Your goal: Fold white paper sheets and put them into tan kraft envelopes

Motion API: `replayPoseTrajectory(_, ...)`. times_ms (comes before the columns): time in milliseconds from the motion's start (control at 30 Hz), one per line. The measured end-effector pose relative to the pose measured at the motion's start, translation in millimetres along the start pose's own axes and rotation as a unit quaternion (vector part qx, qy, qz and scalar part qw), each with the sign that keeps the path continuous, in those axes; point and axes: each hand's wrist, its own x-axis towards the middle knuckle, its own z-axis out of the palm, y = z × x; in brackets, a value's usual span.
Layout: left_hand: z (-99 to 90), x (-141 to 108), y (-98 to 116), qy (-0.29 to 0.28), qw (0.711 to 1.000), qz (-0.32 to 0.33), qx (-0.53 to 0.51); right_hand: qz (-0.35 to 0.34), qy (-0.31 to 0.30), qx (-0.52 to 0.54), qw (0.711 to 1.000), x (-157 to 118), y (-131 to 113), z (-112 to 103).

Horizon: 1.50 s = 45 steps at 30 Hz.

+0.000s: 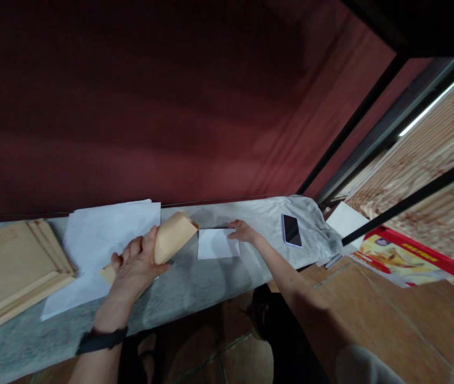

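Note:
My left hand (137, 266) holds a brown paper envelope (174, 237), its thumb against the lower edge and the fingers reaching up behind it. The envelope bulges and is tilted, with one end raised to the right. Just right of it lies a small rectangle of white paper (217, 245), seemingly folded. My right hand (243, 232) grips that paper at its upper right corner, with fingertips on its edge. Under my left hand spreads a stack of white sheets (111, 229), partly covered by the hand and envelope.
A pile of large brown envelopes (7, 266) lies at the left end of the grey cloth-covered bench (195, 290). A phone (292, 230) rests toward the right end. Behind stands a dark red wall (171, 133). A red and yellow box (408, 258) is on the tiled floor.

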Motion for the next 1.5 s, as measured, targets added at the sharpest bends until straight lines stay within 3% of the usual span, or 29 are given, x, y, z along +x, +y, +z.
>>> replayPoseTrajectory(133, 1.1, -1.5, 1.3, -0.017, 1.000, 0.026, -0.001, 0.023, 0.101, 0.153, 0.983, -32.7, 14.0, -4.8)
replayPoseTrajectory(333, 9.9, 0.0, 18.1, 0.021, 0.992, 0.123, -0.014, 0.049, 0.224, 0.335, 0.914, -86.8, 35.0, -10.7)
replayPoseTrajectory(400, 14.5, 2.0, 26.2, 0.061, 0.984, 0.167, -0.018, 0.044, 0.250, 0.537, 0.805, -97.1, 38.3, -11.9)
replayPoseTrajectory(467, 18.2, 3.8, 35.0, 0.098, 0.974, 0.203, -0.027, 0.026, 0.265, 0.633, 0.727, -102.7, 39.9, -14.3)
replayPoseTrajectory(500, 19.5, 4.4, 39.5, 0.111, 0.969, 0.216, -0.032, 0.019, 0.271, 0.654, 0.706, -104.0, 40.6, -16.1)
replayPoseTrajectory(567, 21.0, 5.1, 47.8, 0.132, 0.964, 0.226, -0.043, 0.016, 0.278, 0.668, 0.690, -105.0, 42.2, -20.6)
replayPoseTrajectory(700, 23.2, 5.9, 58.6, 0.150, 0.960, 0.234, -0.043, 0.047, 0.273, 0.645, 0.712, -104.1, 47.7, -28.5)
replayPoseTrajectory(900, 31.1, 8.0, 62.8, 0.146, 0.956, 0.252, -0.029, 0.089, 0.265, 0.540, 0.794, -102.4, 59.7, -32.2)
replayPoseTrajectory(1067, 37.3, 8.7, 64.8, 0.123, 0.956, 0.264, -0.024, 0.062, 0.221, 0.451, 0.863, -103.7, 71.1, -38.4)
replayPoseTrajectory(1333, 39.6, 6.7, 75.9, 0.113, 0.947, 0.300, 0.000, 0.031, 0.153, 0.419, 0.895, -103.3, 80.4, -43.7)
replayPoseTrajectory(1500, 40.6, 7.3, 79.6, 0.101, 0.954, 0.283, -0.001, 0.020, 0.142, 0.371, 0.917, -101.5, 89.5, -44.0)
